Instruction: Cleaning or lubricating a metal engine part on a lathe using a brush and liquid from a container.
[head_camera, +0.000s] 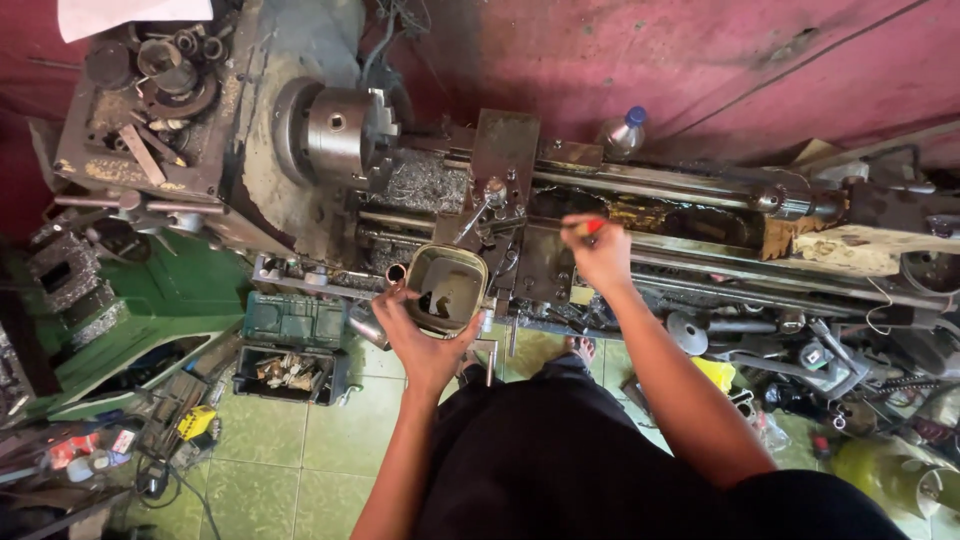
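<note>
Fingers (400, 300) of the left hand (425, 340) grip a tin (447, 290) below the lathe (640, 215); right hand (600, 255) pinches a red-tipped tool (588, 227) just right of it.

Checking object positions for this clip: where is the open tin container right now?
In the head view, the tin container is left of centre, held in the left hand before the lathe carriage, below the chuck.

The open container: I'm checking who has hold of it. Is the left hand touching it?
Touching. The head view shows the left hand cupping the open container from below, fingers wrapped against its side.
</note>
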